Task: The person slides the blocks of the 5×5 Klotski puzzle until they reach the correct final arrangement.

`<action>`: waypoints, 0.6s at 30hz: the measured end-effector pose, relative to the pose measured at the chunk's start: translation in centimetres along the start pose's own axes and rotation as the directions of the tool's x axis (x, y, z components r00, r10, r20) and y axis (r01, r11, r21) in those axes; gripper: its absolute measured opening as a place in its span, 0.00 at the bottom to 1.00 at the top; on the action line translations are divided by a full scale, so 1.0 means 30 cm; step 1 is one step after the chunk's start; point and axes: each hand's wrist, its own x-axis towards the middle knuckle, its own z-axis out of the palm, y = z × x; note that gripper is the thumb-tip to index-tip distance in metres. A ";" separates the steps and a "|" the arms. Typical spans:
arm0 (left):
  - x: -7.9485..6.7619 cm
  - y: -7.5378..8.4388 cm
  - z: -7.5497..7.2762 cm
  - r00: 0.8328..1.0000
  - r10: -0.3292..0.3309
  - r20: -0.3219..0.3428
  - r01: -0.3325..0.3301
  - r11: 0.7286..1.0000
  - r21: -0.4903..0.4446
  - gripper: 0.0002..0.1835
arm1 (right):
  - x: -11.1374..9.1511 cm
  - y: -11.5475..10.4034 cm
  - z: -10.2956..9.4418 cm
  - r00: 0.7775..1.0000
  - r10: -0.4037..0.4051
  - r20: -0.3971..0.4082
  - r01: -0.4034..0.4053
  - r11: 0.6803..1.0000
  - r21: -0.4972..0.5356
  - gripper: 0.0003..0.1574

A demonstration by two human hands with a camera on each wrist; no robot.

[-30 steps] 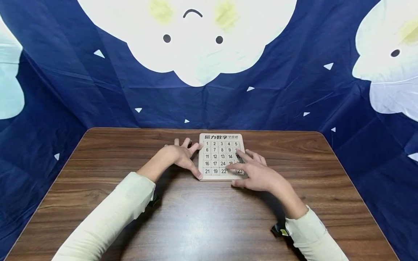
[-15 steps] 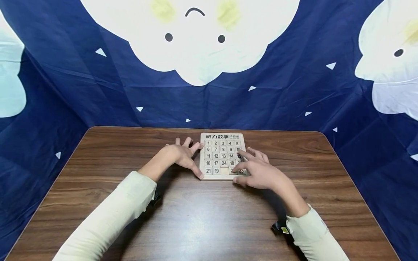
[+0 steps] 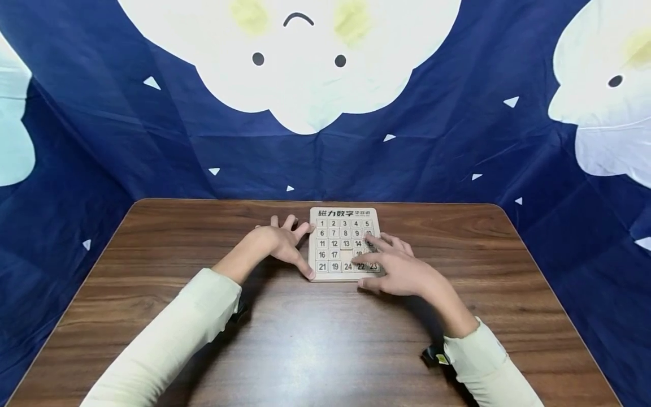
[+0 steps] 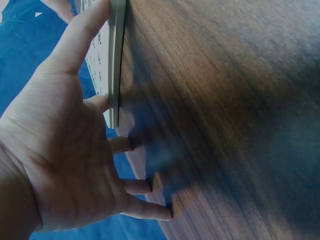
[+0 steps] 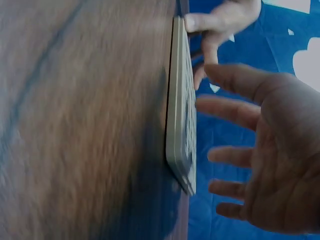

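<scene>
A pale number sliding puzzle (image 3: 333, 277) lies flat at the table's far middle, its top rows running in order from 1. Below 13 shows a bare gap (image 3: 346, 256), with the 24 tile (image 3: 348, 267) beneath it in the bottom row. My left hand (image 3: 285, 243) spreads along the puzzle's left side, thumb on the lower left corner and forefinger at the upper edge; its other fingertips rest on the wood in the left wrist view. Over the right columns hovers my right hand (image 3: 402, 270), fingers loosely extended, forefinger tip near the gap, covering some tiles.
The brown wooden table (image 3: 305, 350) reaches toward me from the puzzle. Close behind its far edge hangs a dark blue cloth (image 3: 254, 158) with white clouds, which also closes in both sides. A black wrist strap device (image 3: 432, 356) sits under the right cuff.
The 22 tile slid one place right along the bottom row, then the 24 tile slid down into the gap it left. My right fingers moved right, then back left; the left hand stayed.
</scene>
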 end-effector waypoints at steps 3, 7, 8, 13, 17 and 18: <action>-0.001 -0.007 0.002 1.000 0.002 0.003 -0.002 1.000 -0.004 0.76 | 0.006 0.012 -0.003 0.999 0.029 -0.034 -0.030 0.999 -0.015 0.33; 0.000 -0.007 0.001 1.000 0.001 -0.012 -0.001 1.000 -0.003 0.76 | 0.026 0.014 0.007 1.000 0.029 -0.010 -0.029 0.999 -0.025 0.36; -0.001 -0.008 0.002 1.000 0.000 -0.013 0.000 1.000 -0.003 0.76 | 0.032 0.010 0.011 1.000 0.019 0.001 -0.019 1.000 -0.024 0.37; -0.005 -0.007 0.006 1.000 0.002 -0.008 -0.002 1.000 -0.004 0.76 | 0.031 0.003 0.015 1.000 -0.013 -0.002 0.013 1.000 -0.008 0.36; -0.002 -0.005 0.007 1.000 0.003 -0.004 -0.003 1.000 -0.012 0.76 | -0.003 0.020 -0.001 0.999 -0.010 -0.035 0.010 1.000 0.011 0.29; -0.001 -0.004 0.007 1.000 0.000 -0.004 0.000 1.000 -0.011 0.76 | -0.012 0.025 -0.005 0.999 -0.006 -0.036 0.007 1.000 0.017 0.27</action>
